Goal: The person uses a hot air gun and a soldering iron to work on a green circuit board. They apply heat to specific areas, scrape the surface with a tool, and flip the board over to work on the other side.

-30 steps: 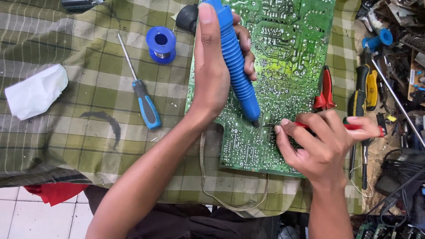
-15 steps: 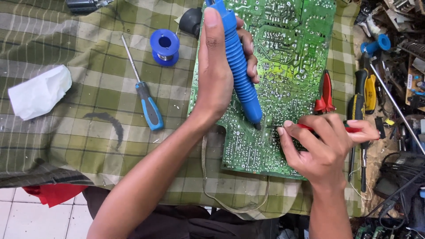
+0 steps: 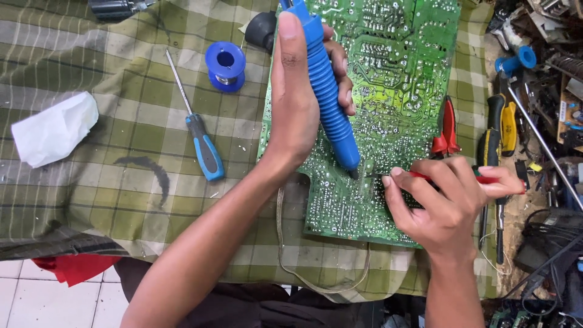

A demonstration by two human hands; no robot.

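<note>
Two hands work tool tips together on a large green printed circuit board lying solder side up on a green checked cloth.

The left hand is wrapped around a ribbed blue plastic desoldering pump, its tip on the board. The right hand pinches a thin red-handled tool, whose point meets the board just beside the pump tip. A blue-handled screwdriver, a blue solder spool and a crumpled white tissue lie to the left; red-handled pliers lie at the board's right edge.

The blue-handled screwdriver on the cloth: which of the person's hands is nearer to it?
Left. The left hand, holding a blue pump tool, lies just right of the blue-handled screwdriver. The right hand is further right, over the circuit board.
</note>
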